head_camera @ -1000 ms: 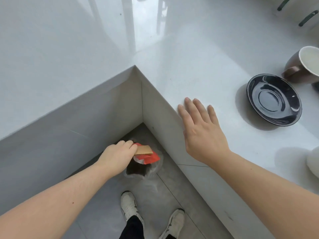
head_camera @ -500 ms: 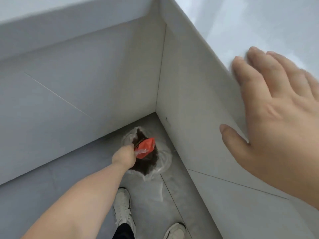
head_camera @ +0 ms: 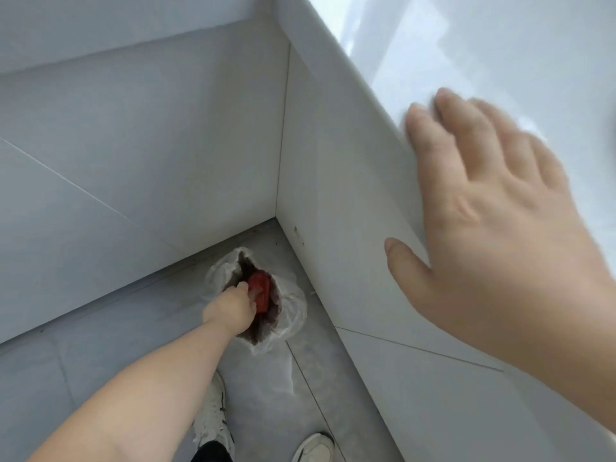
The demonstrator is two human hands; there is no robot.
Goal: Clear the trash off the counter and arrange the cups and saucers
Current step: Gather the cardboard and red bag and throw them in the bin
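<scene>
Down on the floor, my left hand [head_camera: 231, 306] is closed around a red wrapper [head_camera: 260, 292] and holds it inside the mouth of a clear plastic trash bag [head_camera: 293, 315] lying in the corner under the counter. My right hand [head_camera: 493, 228] rests flat with fingers spread on the edge of the white counter [head_camera: 500, 45], holding nothing. No cups or saucers are in view.
White counter side panels [head_camera: 333, 201] meet in a corner just behind the bag. The floor is grey tile [head_camera: 66, 378]. My two white shoes [head_camera: 213, 425] stand right below the bag.
My left hand has pushed the red wrapper lower into the trash bag. The view has tilted down, and the saucer and cup have left the frame. My right hand stays on the counter edge.
</scene>
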